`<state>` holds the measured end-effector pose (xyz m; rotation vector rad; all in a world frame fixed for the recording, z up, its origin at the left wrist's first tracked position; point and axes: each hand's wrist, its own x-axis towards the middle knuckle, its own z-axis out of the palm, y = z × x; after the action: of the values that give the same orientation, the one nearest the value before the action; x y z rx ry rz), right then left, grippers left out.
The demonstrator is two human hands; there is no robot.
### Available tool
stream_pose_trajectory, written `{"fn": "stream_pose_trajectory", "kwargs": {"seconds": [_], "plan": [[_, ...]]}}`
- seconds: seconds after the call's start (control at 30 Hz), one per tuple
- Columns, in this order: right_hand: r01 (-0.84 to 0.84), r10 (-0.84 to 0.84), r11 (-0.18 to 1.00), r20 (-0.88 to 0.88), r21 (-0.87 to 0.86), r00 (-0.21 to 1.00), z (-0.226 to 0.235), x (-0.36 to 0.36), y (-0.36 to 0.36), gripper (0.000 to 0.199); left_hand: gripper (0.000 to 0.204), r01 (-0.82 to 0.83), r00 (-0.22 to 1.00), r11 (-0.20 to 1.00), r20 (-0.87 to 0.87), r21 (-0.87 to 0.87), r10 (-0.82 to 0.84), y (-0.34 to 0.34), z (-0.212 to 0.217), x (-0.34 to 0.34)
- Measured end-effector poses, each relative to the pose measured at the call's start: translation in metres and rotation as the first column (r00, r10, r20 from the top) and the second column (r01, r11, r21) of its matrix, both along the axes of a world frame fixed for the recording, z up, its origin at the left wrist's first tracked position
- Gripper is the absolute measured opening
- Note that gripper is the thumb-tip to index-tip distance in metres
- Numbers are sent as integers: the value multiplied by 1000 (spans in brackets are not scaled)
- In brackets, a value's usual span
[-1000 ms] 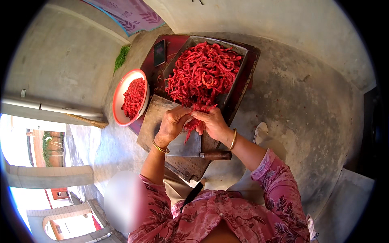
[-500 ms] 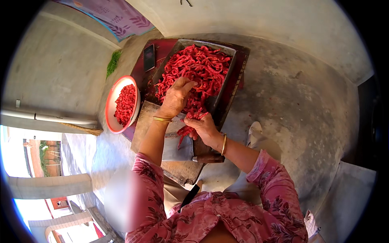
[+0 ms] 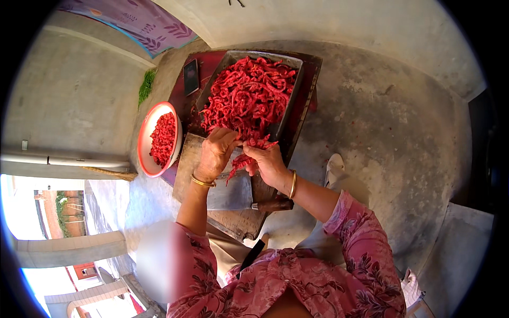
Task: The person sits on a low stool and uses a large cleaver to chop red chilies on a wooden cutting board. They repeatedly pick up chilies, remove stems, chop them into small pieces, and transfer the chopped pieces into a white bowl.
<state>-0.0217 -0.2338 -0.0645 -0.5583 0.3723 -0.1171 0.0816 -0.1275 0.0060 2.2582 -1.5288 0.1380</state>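
- Head view: right hand [image 3: 266, 164] grips a bunch of wrinkled red chillies [image 3: 260, 144] above the wooden board [image 3: 192, 159], tips dangling, probably so they're easy to pick through.
- Left hand [image 3: 216, 155] has its fingers curled in right beside the bunch; can't tell if they're pinching one.
- Curly, leathery heap [image 3: 249, 95] fills the metal tray [image 3: 290, 106] on the bench [image 3: 212, 60]; raised walls likely stop spills.
- Cleaver [image 3: 230, 196] lies flat on the board, wooden handle poking past the edge, handy to grab I guess.

A dark phone [image 3: 191, 77] is lying flat; a patterned purple cloth [image 3: 140, 24] is hanging; green stalks [image 3: 147, 86] are resting beside a wall [image 3: 79, 79].
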Motion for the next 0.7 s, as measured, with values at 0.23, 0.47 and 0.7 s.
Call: {"fn": "stream_pose_trajectory", "kwargs": {"seconds": [0.23, 0.47, 0.7], "plan": [[-89, 97, 994, 139, -60, 986, 0, -3, 4, 16, 31, -15, 1000, 991, 5, 134, 14, 23, 7, -31], [-74, 77, 993, 36, -95, 996, -1, 2, 2, 13, 30, 26, 1000, 962, -5, 274, -25, 12, 16, -12], [-24, 23, 996, -9, -88, 1000, 4, 0, 3, 10, 30, 10, 999, 979, 47, 202, -20, -39, 25, 44]]}}
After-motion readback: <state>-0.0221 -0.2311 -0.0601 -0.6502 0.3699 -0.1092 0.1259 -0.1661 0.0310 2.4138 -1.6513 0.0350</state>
